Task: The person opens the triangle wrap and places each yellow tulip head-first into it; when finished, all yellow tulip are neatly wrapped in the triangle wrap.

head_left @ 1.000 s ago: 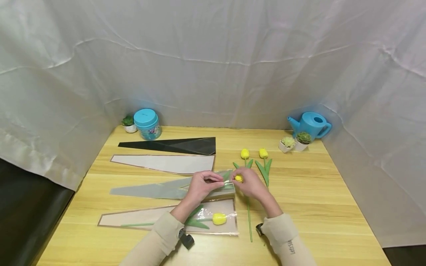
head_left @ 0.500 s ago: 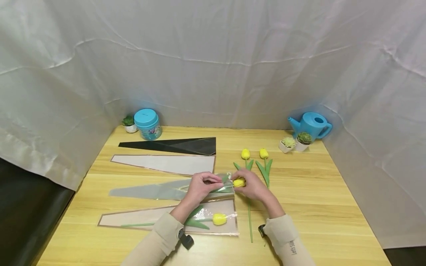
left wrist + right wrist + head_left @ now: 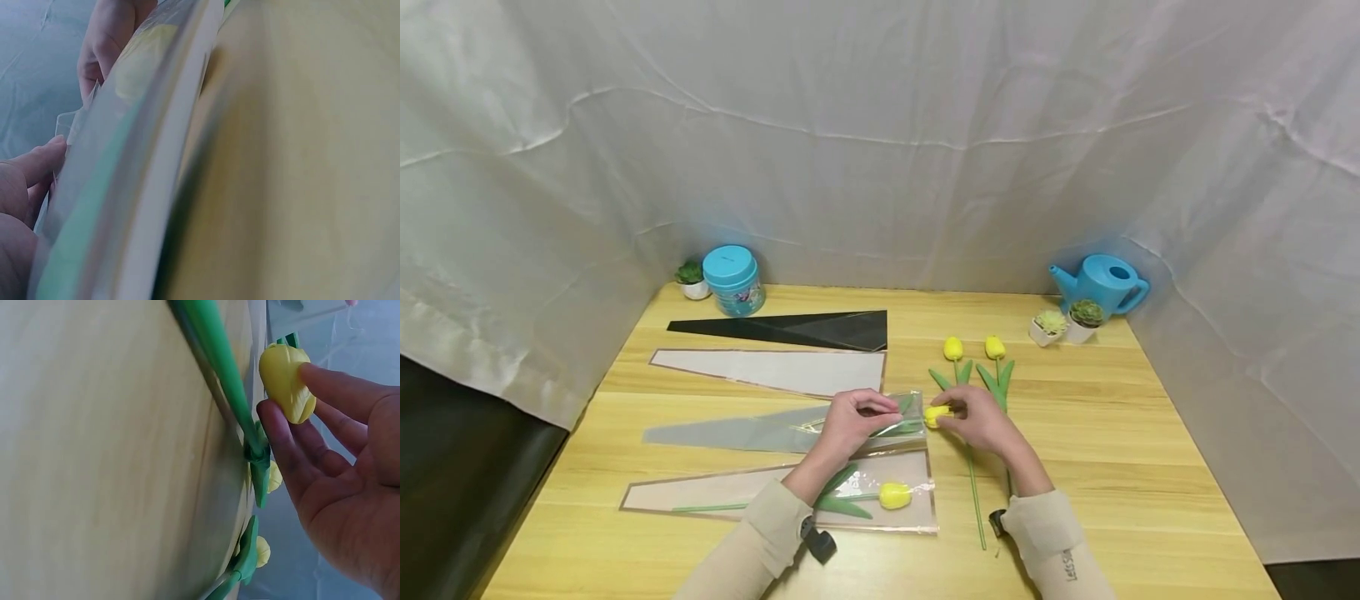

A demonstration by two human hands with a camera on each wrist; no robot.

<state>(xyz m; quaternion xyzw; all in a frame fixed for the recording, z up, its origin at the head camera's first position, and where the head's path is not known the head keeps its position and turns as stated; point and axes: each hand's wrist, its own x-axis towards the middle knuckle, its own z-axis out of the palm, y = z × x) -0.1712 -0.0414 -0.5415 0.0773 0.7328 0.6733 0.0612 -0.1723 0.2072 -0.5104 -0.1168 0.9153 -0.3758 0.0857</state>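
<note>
My left hand [image 3: 853, 421] pinches the clear film of a grey flower sleeve [image 3: 730, 427] near its wide right end. In the left wrist view, the thumb and fingers [image 3: 44, 156] hold that film's edge. Green tulip leaves [image 3: 901, 428] show through the film. The yellow bloom [image 3: 284, 378] of this tulip sticks out past the sleeve's opening, and my right hand [image 3: 981, 419] grips it between thumb and fingers. Two more yellow tulips [image 3: 953, 348] [image 3: 995, 347] lie beyond and beneath the right hand, their stems partly hidden by it.
Nearest me, a pale sleeve [image 3: 760, 483] holds a yellow tulip [image 3: 894, 495]. A white sleeve [image 3: 775, 367] and a black sleeve [image 3: 782, 327] lie farther back. Behind stand a blue-lidded jar [image 3: 732, 281], a blue watering can [image 3: 1102, 283] and small potted succulents [image 3: 1047, 326].
My right hand has moved from the film's edge onto the bloom and slightly right. A loose tulip's stem beneath it has swung right at its near end. The left hand stays almost still.
</note>
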